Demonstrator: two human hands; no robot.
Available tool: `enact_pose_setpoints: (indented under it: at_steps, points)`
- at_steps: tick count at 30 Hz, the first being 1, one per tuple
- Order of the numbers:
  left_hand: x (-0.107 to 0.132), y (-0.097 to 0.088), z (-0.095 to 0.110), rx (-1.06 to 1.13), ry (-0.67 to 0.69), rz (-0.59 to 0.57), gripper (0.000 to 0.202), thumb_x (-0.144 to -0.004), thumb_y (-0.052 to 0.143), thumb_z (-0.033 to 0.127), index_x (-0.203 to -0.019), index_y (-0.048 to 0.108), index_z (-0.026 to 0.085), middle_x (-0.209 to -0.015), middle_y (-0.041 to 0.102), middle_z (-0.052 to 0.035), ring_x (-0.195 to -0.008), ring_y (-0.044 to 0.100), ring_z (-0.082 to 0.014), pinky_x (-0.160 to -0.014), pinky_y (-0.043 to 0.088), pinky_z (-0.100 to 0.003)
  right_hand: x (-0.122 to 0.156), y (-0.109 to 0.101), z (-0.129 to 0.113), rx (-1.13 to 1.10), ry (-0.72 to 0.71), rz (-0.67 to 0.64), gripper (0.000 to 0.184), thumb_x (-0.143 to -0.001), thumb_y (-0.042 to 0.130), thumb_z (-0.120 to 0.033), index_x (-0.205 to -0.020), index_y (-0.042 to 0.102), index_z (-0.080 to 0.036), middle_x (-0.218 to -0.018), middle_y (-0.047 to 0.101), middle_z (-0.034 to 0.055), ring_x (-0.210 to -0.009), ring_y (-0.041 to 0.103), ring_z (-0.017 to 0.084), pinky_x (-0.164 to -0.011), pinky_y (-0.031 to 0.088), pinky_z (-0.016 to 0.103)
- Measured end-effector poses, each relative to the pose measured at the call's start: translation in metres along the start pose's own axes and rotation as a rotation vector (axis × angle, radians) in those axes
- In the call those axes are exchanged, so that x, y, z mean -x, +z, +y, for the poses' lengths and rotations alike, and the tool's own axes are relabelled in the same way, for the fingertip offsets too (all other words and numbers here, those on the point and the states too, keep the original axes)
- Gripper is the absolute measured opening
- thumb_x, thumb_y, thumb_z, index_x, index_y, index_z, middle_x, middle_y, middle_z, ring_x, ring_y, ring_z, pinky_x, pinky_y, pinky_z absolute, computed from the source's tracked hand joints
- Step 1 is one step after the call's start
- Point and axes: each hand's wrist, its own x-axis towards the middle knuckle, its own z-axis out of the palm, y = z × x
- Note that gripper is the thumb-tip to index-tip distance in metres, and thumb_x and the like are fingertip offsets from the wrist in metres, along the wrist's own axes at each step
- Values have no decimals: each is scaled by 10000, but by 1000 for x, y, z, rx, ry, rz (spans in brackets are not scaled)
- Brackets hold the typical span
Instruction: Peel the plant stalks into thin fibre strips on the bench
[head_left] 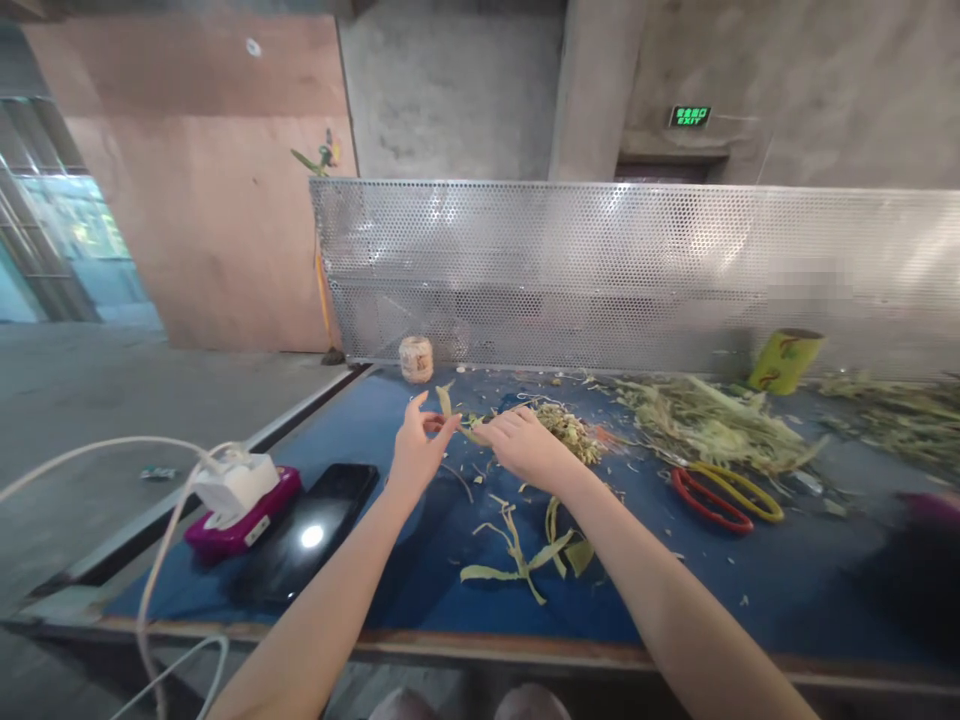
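Observation:
My left hand (417,448) and my right hand (523,445) meet over the blue table top (420,580), both pinching a pale green leaf strip (450,410) that sticks up between them. The left thumb and fingers close on the strip's left end; the right hand's fingers curl down over its right end. Just right of the right hand lies a small clump of plant bits (571,432). Loose green leaf strips (525,555) lie on the table in front of my forearms.
Red and yellow rings (724,495) lie right of centre, beside a heap of dried stalks (705,420). A black phone (307,530), a pink box with a white charger (240,500), a small jar (416,358), a yellow-green cup (784,360) and a perforated metal screen (637,270) surround the work area.

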Motion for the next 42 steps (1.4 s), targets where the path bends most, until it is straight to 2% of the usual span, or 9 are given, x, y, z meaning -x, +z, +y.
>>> enact_pose_setpoints:
  at_steps: [4,8,19,26,31,34,37,39,42]
  points:
    - [-1,-1,0,261,-111,107,649,-610,657,383,-1147,397,126,-727,623,-28,-710,615,-175,-724,463,-322,-1,-11,-9,119,-188,5,280,-879,282,-91,-1046,500,-148,-874,574,82,-855,472,175,-771,300,319]
    - [-5,-1,0,527,-225,83,593,-618,663,322,-1124,420,130,-727,648,-44,-714,632,-182,-687,477,-313,-1,-13,-9,15,-118,-17,271,-849,333,-74,-1059,487,-150,-895,572,85,-856,491,173,-760,327,318]
    - [-5,0,3,784,-269,-42,491,-687,601,300,-1125,476,117,-776,682,-64,-711,653,-178,-600,469,-259,6,-10,18,-1365,427,18,314,-747,539,-219,-1040,433,-180,-736,511,-23,-614,484,80,-594,410,218]
    - [-2,-1,11,764,-281,-43,605,-659,631,292,-1191,421,93,-632,659,-16,-634,639,-156,-565,450,-239,8,-11,24,-1760,569,9,303,-705,585,-223,-977,457,-191,-715,501,-26,-529,465,62,-504,431,212]
    - [2,-1,18,633,-265,-120,688,-685,604,309,-1272,317,96,-782,687,-80,-644,643,-164,-555,442,-246,13,-8,32,-1586,543,12,282,-737,566,-272,-987,456,-200,-691,508,-40,-498,466,58,-531,467,237]
    - [4,2,22,511,-333,-231,758,-716,578,312,-1328,188,93,-922,673,-138,-680,649,-177,-536,443,-248,15,3,36,-1208,554,-65,267,-762,531,-235,-1018,474,-184,-739,569,-8,-558,531,86,-596,479,265]
    - [5,4,20,399,-353,-263,762,-733,555,333,-1336,159,87,-928,670,-149,-709,646,-195,-538,451,-264,14,10,37,-822,464,-150,283,-741,529,-145,-1024,531,-164,-938,603,64,-850,569,155,-788,446,323]
    - [4,4,16,314,-282,-250,736,-730,547,349,-1324,195,95,-888,678,-128,-715,644,-199,-581,460,-281,16,3,36,-649,379,-119,283,-737,526,-120,-1015,562,-156,-1099,548,91,-1042,487,185,-899,372,347]
    - [5,3,10,168,-130,-233,685,-730,522,375,-1300,250,112,-829,681,-84,-693,640,-195,-654,458,-305,29,-25,27,-587,322,-42,227,-778,503,-177,-992,577,-172,-1067,562,68,-1012,492,164,-880,366,325]
